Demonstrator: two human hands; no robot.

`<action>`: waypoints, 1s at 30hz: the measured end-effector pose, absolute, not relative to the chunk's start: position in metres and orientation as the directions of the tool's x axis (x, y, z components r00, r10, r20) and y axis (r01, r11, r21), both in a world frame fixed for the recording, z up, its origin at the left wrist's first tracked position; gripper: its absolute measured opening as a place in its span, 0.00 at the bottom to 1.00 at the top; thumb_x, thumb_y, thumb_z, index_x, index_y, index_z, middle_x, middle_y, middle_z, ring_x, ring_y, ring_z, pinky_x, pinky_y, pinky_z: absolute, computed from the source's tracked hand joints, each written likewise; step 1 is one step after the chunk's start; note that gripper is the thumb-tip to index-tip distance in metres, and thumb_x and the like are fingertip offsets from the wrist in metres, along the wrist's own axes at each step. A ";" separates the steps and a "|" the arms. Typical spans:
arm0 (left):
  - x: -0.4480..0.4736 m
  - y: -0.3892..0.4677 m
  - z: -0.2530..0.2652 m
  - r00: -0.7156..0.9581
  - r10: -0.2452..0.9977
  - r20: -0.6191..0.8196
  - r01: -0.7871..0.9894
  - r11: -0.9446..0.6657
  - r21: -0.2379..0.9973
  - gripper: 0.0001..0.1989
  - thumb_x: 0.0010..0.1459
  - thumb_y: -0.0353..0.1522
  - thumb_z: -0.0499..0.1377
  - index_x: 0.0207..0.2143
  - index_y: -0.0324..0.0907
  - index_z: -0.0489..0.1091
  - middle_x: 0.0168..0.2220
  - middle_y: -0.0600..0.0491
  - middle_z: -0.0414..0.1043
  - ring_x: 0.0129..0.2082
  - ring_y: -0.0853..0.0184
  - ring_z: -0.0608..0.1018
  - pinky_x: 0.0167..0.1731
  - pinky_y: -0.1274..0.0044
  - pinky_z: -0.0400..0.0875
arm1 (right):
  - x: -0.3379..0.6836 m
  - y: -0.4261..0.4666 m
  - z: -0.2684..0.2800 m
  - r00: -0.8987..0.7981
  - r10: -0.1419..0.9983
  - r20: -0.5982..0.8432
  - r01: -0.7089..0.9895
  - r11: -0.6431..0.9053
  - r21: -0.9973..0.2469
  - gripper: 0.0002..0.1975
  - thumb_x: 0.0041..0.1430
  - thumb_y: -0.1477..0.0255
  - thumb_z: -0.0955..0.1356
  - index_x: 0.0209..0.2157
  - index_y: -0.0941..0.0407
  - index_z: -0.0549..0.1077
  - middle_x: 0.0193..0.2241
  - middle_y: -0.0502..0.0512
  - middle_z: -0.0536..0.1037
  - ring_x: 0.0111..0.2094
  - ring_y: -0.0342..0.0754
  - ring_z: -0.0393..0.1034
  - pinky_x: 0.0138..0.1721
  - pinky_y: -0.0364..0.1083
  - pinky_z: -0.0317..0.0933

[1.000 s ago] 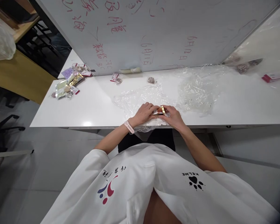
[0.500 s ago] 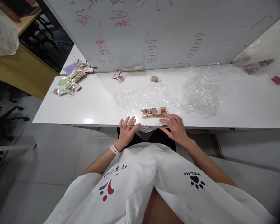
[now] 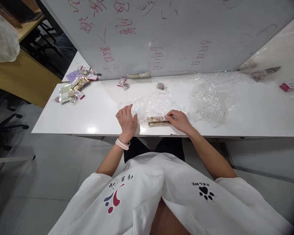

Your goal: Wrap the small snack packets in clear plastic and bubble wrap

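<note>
A gold stick sachet of instant coffee [image 3: 156, 121] lies near the table's front edge, on a crumpled clear plastic sheet [image 3: 150, 101]. Shiny film seems to cover the sachet's top. My right hand [image 3: 180, 121] is closed at the sachet's right end, fingers bent together over it and hiding that end. Left of the sachet, my left hand [image 3: 126, 121] is over the tabletop at the sheet's left side. Its fingers are raised and apart, with nothing in them. Whether its fingertips touch the film is hard to see.
More crumpled clear plastic [image 3: 208, 101] spreads to the right. A small wrapped piece [image 3: 161, 86], a red-labelled packet [image 3: 122, 82] and a pale green stick packet [image 3: 138, 75] lie near the upright whiteboard [image 3: 176, 39]. Several snack packets [image 3: 74, 85] are heaped at the left end.
The film that hung over the front edge is up on the table around the sachet. My left hand has moved forward and left; my right fingers have closed at the sachet's end.
</note>
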State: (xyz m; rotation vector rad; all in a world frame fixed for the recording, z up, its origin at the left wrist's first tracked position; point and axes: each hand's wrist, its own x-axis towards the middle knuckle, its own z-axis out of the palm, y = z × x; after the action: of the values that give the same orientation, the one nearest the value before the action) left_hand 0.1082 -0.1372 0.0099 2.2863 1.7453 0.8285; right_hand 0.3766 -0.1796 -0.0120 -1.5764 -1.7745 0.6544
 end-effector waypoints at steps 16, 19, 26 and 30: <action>0.163 -0.152 -0.032 0.715 0.649 0.260 0.568 -0.756 0.325 0.19 0.68 0.26 0.49 0.59 0.46 0.65 0.59 0.46 0.71 0.58 0.59 0.73 0.55 0.64 0.67 | 0.383 -0.179 0.003 0.088 0.934 0.347 0.855 0.107 -0.507 0.18 0.69 0.63 0.59 0.35 0.54 0.77 0.36 0.61 0.80 0.40 0.56 0.72 0.41 0.53 0.62; 0.166 -0.148 -0.027 0.690 0.686 0.232 0.585 -0.717 0.380 0.14 0.69 0.30 0.52 0.54 0.45 0.67 0.53 0.46 0.75 0.54 0.59 0.75 0.51 0.66 0.67 | 0.376 -0.196 0.002 -0.256 0.905 0.339 0.791 0.398 -0.465 0.14 0.68 0.61 0.63 0.46 0.50 0.77 0.48 0.57 0.79 0.51 0.57 0.70 0.51 0.56 0.61; 0.161 -0.111 0.001 0.655 0.753 0.062 0.628 -0.588 0.509 0.08 0.69 0.36 0.53 0.47 0.44 0.68 0.38 0.51 0.76 0.37 0.61 0.76 0.36 0.71 0.66 | 0.385 -0.177 -0.022 -0.157 0.968 0.198 0.711 0.250 -0.658 0.16 0.69 0.61 0.61 0.51 0.49 0.75 0.46 0.55 0.80 0.46 0.55 0.74 0.46 0.54 0.64; 0.168 -0.095 0.006 0.563 0.816 0.131 0.721 -0.562 0.405 0.07 0.66 0.35 0.57 0.45 0.43 0.68 0.44 0.46 0.74 0.44 0.58 0.75 0.38 0.70 0.66 | 0.381 -0.145 -0.020 -0.052 0.997 0.053 0.748 0.074 -0.660 0.16 0.69 0.58 0.61 0.47 0.50 0.75 0.39 0.54 0.81 0.37 0.53 0.73 0.36 0.49 0.62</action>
State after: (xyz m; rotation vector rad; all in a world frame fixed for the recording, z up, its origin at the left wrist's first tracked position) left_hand 0.1681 -0.0949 0.0055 2.4934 1.2650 0.4406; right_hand 0.3813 -0.1454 -0.0196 -1.7247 -1.8537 0.6468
